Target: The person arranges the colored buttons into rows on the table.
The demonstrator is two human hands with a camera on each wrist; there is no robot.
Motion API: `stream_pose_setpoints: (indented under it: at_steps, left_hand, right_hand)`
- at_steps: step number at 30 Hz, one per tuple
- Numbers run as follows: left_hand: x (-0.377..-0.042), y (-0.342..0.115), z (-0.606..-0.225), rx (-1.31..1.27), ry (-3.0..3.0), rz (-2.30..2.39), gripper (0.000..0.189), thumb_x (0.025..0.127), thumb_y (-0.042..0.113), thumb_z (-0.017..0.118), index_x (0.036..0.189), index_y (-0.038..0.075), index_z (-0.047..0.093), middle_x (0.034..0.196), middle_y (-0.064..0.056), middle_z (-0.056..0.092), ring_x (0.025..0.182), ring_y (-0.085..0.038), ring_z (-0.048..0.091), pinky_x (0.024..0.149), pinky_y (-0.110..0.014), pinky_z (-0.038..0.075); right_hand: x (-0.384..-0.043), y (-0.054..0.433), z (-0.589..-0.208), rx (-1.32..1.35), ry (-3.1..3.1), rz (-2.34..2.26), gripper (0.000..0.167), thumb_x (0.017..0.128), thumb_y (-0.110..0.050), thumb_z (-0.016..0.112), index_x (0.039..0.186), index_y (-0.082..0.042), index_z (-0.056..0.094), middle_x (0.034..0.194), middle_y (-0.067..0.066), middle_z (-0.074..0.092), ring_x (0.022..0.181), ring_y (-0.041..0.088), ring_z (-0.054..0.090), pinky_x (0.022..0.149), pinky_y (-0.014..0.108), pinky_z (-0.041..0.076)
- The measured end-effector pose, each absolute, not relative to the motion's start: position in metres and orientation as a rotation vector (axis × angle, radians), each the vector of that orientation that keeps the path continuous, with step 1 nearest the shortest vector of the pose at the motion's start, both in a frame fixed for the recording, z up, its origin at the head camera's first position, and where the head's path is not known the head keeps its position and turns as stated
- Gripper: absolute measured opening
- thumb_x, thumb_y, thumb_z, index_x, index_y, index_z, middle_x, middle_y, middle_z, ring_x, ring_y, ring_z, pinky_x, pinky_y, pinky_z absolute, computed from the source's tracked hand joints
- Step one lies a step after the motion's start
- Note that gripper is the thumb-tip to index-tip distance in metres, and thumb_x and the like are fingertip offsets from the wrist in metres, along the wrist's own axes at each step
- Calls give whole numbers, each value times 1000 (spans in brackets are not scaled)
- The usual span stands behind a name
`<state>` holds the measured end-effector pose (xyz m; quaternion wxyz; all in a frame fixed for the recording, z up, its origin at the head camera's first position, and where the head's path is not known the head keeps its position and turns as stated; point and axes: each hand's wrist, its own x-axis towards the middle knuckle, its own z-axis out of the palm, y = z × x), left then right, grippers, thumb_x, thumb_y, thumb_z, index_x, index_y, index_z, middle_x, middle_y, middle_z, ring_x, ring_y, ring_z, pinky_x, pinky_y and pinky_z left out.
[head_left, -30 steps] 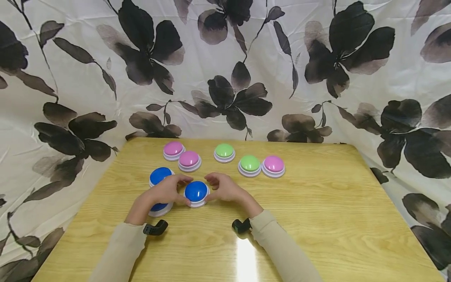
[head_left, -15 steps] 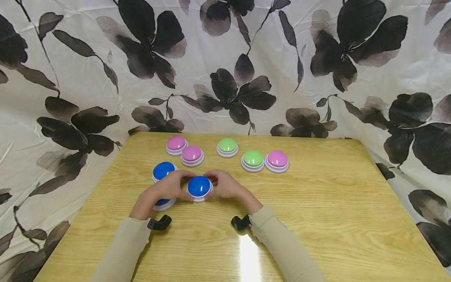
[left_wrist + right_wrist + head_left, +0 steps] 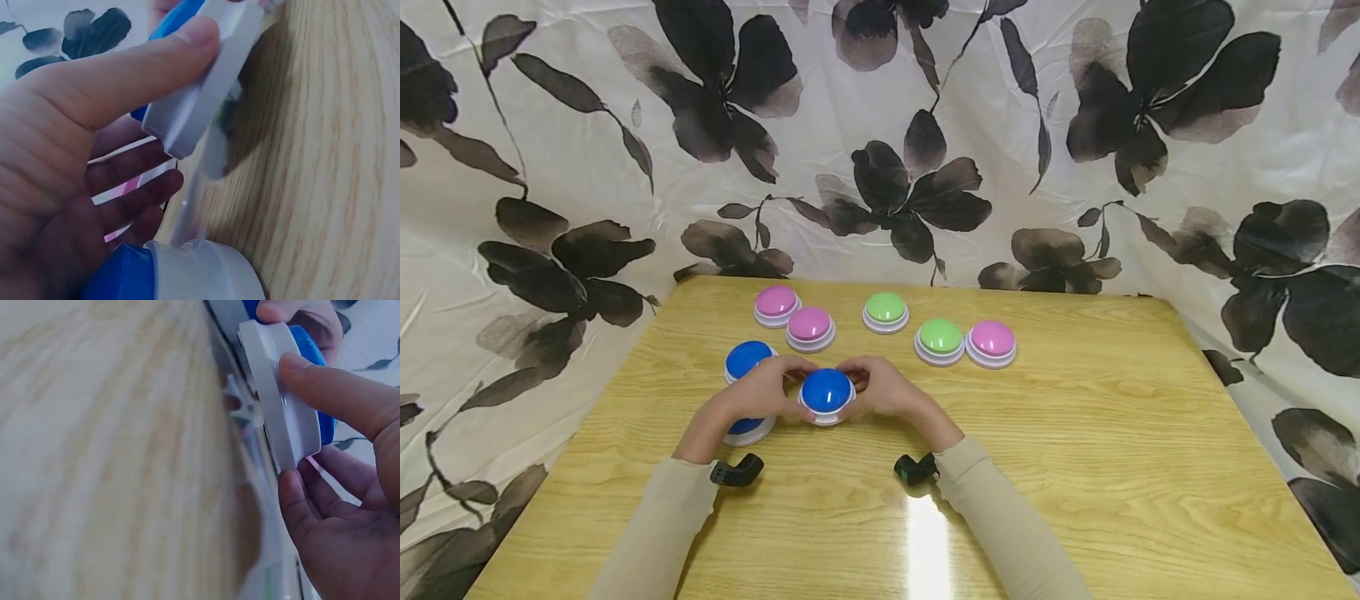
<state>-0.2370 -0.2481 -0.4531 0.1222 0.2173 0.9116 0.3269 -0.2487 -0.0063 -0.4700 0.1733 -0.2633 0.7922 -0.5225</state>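
A push button with a blue dome and white base (image 3: 826,390) is held between both hands in the middle of the head view. My left hand (image 3: 762,388) grips its left side, the thumb along the white base (image 3: 203,81) in the left wrist view. From the right, my right hand (image 3: 886,390) grips it with thumb and fingers around the base (image 3: 281,394). Both wrist views show the button raised off the wooden table, a shadow beneath. Two more blue buttons lie by my left hand: one behind it (image 3: 748,358), one partly hidden under the wrist (image 3: 747,431).
Two pink buttons (image 3: 777,302) (image 3: 810,325) stand close together at the back left. A green button (image 3: 886,309) stands right of them; another green one (image 3: 940,337) sits against a pink one (image 3: 992,340). A floral cloth (image 3: 910,183) hangs behind the wooden table (image 3: 1112,442).
My fingers have closed in around the blue button from both sides, and it has risen off the table. The other buttons keep their places; the head view has shifted slightly.
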Motion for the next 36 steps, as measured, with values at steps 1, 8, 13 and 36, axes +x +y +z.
stream_pose_setpoints:
  at_steps: [1,8,13,36]
  left_hand:
    - [-237,-248,-453,643,2662,966,80,65,44,89,131,11,59,121,-2,62,112,-23,55,98,-47,44]
    - [-238,-243,-450,701,2657,1073,80,65,46,89,130,11,59,123,-2,62,114,-24,55,96,-47,46]
    - [-236,-237,-445,727,2661,1149,77,67,44,89,130,11,60,123,-3,62,114,-26,55,95,-49,45]
    - [-277,-142,-428,911,2514,1367,72,69,31,90,132,14,59,121,0,61,112,-21,54,94,-44,45]
  right_hand:
    - [-249,-5,-470,-747,2242,-1492,71,65,-5,90,128,2,57,114,8,63,98,19,60,87,30,51]
    - [-250,4,-460,-780,2288,-1481,72,65,-10,91,129,0,58,115,6,63,100,20,60,88,30,51]
    - [-246,11,-450,-783,2346,-1464,73,66,-14,91,129,-2,58,118,6,62,103,19,59,90,29,49]
    - [-247,98,-412,-642,2647,-1405,78,63,-26,93,130,-8,58,118,4,60,103,21,56,89,37,49]
